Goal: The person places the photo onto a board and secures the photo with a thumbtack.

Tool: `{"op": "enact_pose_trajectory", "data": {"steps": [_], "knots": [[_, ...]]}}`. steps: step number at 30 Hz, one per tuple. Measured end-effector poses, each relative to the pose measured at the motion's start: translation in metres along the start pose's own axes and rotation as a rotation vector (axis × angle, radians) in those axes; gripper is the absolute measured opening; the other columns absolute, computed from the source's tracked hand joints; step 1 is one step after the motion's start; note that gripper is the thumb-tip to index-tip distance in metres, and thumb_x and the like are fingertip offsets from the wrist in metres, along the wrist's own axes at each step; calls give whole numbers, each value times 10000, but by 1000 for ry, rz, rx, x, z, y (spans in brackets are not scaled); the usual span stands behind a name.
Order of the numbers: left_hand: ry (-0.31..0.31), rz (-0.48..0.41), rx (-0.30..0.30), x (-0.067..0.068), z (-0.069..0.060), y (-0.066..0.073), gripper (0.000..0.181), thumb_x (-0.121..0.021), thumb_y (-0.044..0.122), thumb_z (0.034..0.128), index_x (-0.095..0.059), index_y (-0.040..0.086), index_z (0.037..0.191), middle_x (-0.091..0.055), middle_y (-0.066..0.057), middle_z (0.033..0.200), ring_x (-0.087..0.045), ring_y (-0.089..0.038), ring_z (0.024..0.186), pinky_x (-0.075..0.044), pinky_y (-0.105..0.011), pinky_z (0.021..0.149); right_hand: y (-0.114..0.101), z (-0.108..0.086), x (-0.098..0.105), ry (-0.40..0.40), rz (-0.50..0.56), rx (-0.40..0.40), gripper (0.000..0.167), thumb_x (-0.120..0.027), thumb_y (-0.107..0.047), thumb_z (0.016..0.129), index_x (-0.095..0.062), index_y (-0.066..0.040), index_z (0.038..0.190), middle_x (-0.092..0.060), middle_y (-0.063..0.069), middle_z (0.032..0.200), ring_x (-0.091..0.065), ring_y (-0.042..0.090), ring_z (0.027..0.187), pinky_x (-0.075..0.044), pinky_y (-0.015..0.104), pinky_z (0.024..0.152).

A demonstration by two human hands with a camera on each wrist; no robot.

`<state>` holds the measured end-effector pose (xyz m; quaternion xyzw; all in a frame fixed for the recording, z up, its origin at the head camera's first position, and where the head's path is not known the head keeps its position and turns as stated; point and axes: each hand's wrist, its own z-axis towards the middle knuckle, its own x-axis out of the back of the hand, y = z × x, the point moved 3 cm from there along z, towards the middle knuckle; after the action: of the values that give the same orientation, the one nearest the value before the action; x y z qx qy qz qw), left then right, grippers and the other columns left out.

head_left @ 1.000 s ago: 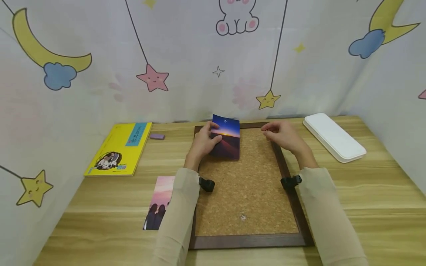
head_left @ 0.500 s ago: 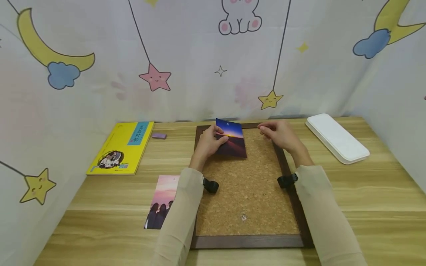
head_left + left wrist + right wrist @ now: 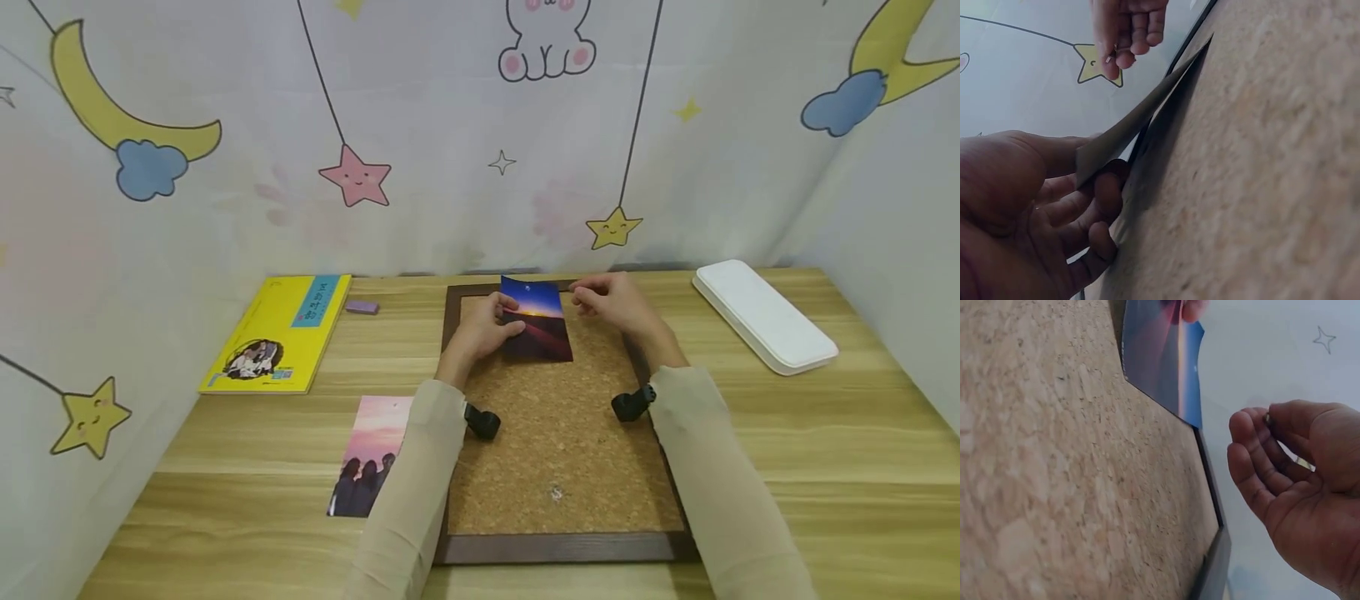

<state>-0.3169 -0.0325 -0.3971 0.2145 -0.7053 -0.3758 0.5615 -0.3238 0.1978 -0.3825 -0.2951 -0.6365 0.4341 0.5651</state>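
A sunset photo (image 3: 536, 325) is at the upper part of a cork board (image 3: 562, 442) with a dark frame. My left hand (image 3: 483, 327) pinches the photo's left edge between thumb and fingers; in the left wrist view the photo (image 3: 1141, 115) slants off the cork, one edge close to it. Just right of the photo's top corner, my right hand (image 3: 615, 304) is raised near the frame's top edge. Between its thumb and finger in the right wrist view is a tiny metallic pin (image 3: 1267, 418), held apart from the photo (image 3: 1160, 362).
A pink photo (image 3: 367, 458) lies left of the board, partly behind the left sleeve. Behind it are a yellow book (image 3: 277, 333) and a small purple block (image 3: 362, 307). A white case (image 3: 765, 317) lies at the right. Near the board's bottom is a small shiny bit (image 3: 557, 493).
My left hand has moved right with the sunset photo, which has come lower toward the cork. My right hand has moved left, closer to the photo.
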Motion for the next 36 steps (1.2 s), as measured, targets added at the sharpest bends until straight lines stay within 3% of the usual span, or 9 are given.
{"op": "enact_pose_trajectory", "data": {"steps": [6,11,15,20,27,31,36], "knots": [[-80,12,-25,4,-4,1,328,-687,136,962,-613,52,1270,-594,-109,1008,-607,-223,848,-497,-357,811,0,7,-7,-22,-6,-17,334,-516,-147,1051,-634,83,1263,-660,272,1126,-651,299,915,-555,396,819],[-132,4,-55,5,-7,3,322,-685,91,954,-614,3,1256,-560,-56,810,-561,-159,662,-461,-275,685,-3,11,-10,-44,-13,-59,351,-506,-190,1057,-638,37,1290,-657,243,1170,-623,331,969,-522,427,842],[-139,35,-54,5,-7,4,327,-701,105,944,-629,15,1249,-576,-51,828,-537,-155,720,-435,-269,693,-4,16,-13,-61,26,-83,373,-513,-228,1055,-633,15,1312,-638,245,1191,-596,332,995,-504,426,865],[-162,87,-49,7,-6,2,327,-705,150,948,-645,60,1257,-626,-85,926,-553,-184,832,-458,-319,790,-6,24,-17,-85,84,-101,362,-527,-253,1046,-657,-28,1299,-627,231,1193,-575,287,983,-489,398,854],[-177,78,-50,6,-5,0,330,-711,129,940,-642,51,1252,-620,-97,952,-557,-189,856,-463,-322,812,-5,35,-21,-95,126,-61,364,-528,-207,1032,-598,18,1310,-597,271,1185,-585,343,977,-495,465,894],[-177,79,-46,5,-6,-1,330,-711,131,940,-641,55,1253,-613,-84,947,-549,-178,861,-457,-317,819,-4,37,-23,-109,125,-29,322,-543,-183,1032,-544,54,1250,-596,282,1135,-605,359,945,-519,441,875],[-188,70,-43,3,-6,0,335,-708,135,943,-638,57,1262,-625,-82,934,-551,-171,854,-457,-320,828,-1,42,-25,-128,51,-4,288,-570,-167,1027,-582,67,1194,-633,251,1095,-635,309,918,-535,370,832]]}}
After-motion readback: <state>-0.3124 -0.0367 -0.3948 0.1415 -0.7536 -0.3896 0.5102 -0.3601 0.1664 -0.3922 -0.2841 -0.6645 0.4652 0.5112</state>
